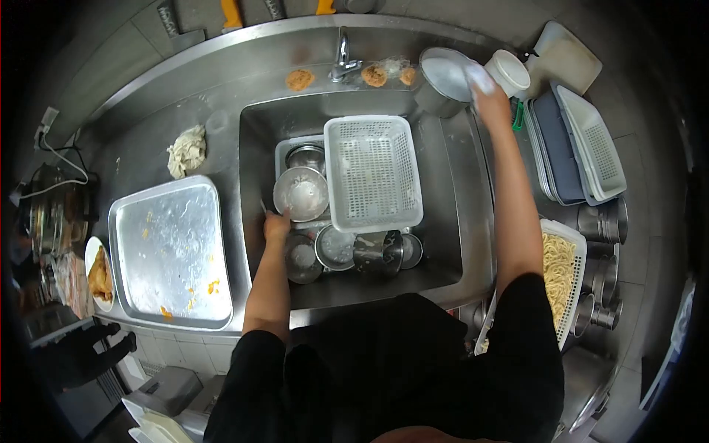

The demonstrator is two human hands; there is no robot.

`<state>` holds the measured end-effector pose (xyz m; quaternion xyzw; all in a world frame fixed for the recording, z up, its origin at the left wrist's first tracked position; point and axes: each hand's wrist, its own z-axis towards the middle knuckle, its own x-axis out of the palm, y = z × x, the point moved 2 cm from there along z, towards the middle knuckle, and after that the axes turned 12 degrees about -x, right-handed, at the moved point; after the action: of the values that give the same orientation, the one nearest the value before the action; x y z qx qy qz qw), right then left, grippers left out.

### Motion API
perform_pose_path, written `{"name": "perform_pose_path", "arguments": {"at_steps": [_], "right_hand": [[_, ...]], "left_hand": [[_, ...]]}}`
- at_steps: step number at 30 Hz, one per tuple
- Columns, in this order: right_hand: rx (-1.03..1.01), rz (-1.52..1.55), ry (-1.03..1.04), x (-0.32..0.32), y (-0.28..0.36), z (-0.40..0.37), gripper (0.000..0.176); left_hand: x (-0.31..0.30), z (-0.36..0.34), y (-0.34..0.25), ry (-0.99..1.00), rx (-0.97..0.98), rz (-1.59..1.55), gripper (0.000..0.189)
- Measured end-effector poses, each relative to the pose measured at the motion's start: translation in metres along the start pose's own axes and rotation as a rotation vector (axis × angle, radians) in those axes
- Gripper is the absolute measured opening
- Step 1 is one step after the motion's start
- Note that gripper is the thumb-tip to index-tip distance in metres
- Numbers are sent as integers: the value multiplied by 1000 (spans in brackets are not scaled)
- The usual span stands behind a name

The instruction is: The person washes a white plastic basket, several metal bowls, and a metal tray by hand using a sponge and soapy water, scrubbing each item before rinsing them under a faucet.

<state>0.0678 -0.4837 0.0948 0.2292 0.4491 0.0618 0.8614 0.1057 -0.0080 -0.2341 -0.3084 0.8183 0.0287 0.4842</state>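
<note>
Inside the steel sink, my left hand (278,224) is at the left side, with its fingers closed at the edge of a metal bowl (301,193) that has whitish liquid in it. My right hand (487,92) reaches to the back right, over a tall steel container (443,80). Something white and blurred (478,77) is at its fingers; its exact shape cannot be made out. A white perforated basket (373,171) sits in the sink beside the bowl. Below it lie a bowl of cloudy water (337,246) and a steel pot (375,253).
A large metal tray (170,251) with orange scraps lies left of the sink, near a crumpled cloth (187,151). The faucet (343,59) stands at the back between brown scrubbers (300,80). At right are a white tub (508,71), stacked trays (591,144) and a noodle basket (559,277).
</note>
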Motion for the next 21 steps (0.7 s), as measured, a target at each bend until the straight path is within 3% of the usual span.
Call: {"name": "perform_pose_path", "arguments": {"at_steps": [1,3,4,6,7,8,10,12,14,15,17,18,20,21], "right_hand": [[6,-82,87,11,-6,19,37],[76,-303,386,43,-30,48,43],[74,-311,382,60,-48,58,43],[62,-412,477,89,-68,67,51],[70,-511,615,92,-72,68,59],[66,-510,622,98,-74,67,59],[106,-540,707,116,-99,64,67],[169,-401,820,124,-113,70,74],[39,-412,793,132,-129,74,70],[36,-405,796,125,-116,70,70],[171,-278,231,86,-57,59,55],[166,-261,237,74,-28,48,55],[198,199,41,55,20,23,41],[154,282,22,67,32,5,40]], "left_hand": [[-2,-5,-2,3,10,-3,57],[-6,-17,-13,331,-189,-456,46],[-5,-13,-19,338,-183,-461,46],[-13,-10,-29,19,53,-310,29],[-18,-16,-39,-293,211,-151,19],[-21,-17,-43,-291,202,-150,19],[-62,-43,-69,-514,636,-86,17],[-92,-55,-83,-558,674,-153,18],[-116,-60,-95,-632,722,-263,20],[-126,-60,-98,-595,634,-249,22],[-135,-56,-102,-572,533,-225,24],[-133,-52,-105,-391,442,-391,25],[-128,-65,-111,78,247,-778,28],[-116,-62,-114,197,238,-849,29]]}}
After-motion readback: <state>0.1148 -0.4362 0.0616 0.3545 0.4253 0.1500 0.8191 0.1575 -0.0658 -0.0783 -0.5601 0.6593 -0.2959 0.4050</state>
